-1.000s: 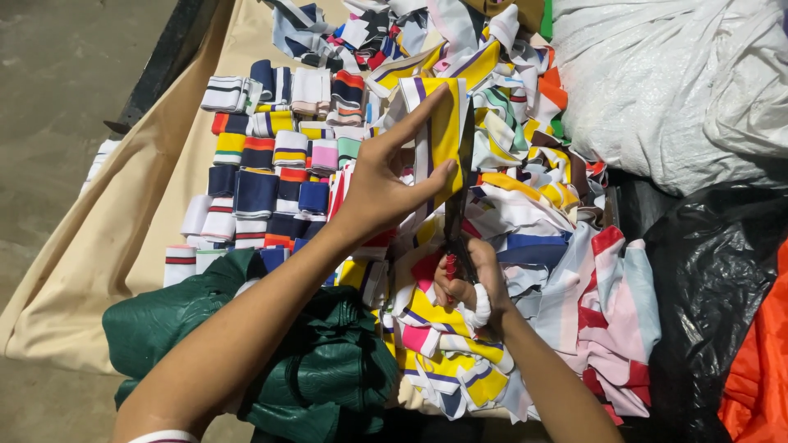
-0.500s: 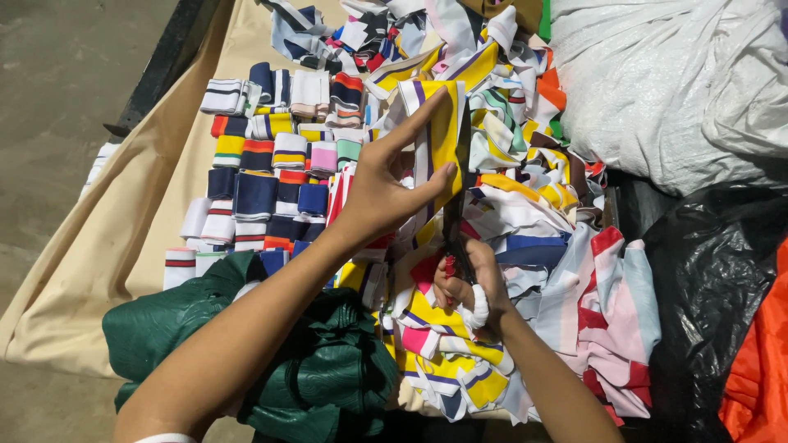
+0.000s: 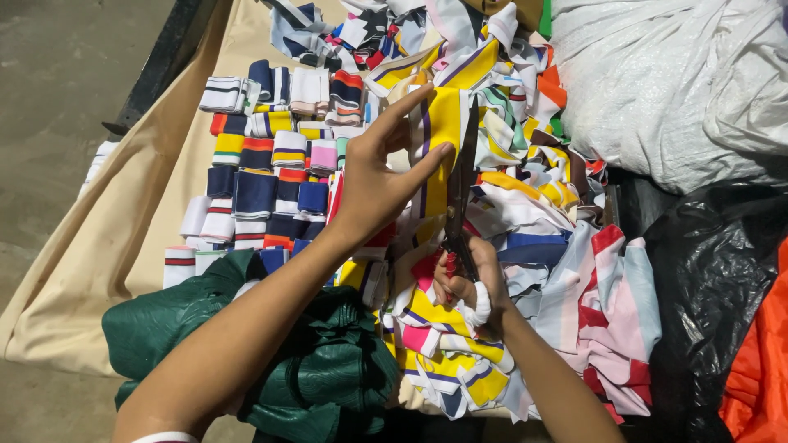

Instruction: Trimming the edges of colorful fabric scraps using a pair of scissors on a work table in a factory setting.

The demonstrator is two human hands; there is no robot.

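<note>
Hands over the beige cloth (image 3: 123, 246) and its scrap heap (image 3: 525, 246): I see my left hand (image 3: 373, 184) pinching the upright yellow strip (image 3: 439, 143), my right hand (image 3: 468, 287) clenched around dark scissors (image 3: 461, 197) beside the strip.

Her left hand (image 3: 373, 184) reaches forward on a bare, outstretched arm, fingers spread and pinching. The right hand (image 3: 468, 287) sits nearer, fist curled tight, one finger bandaged white.

A bulging white sack (image 3: 657, 74) lies at one o'clock. Below it, at four o'clock, sits a crinkled black bag (image 3: 706, 279); an orange bag (image 3: 759, 369) fills the five o'clock corner.
</note>
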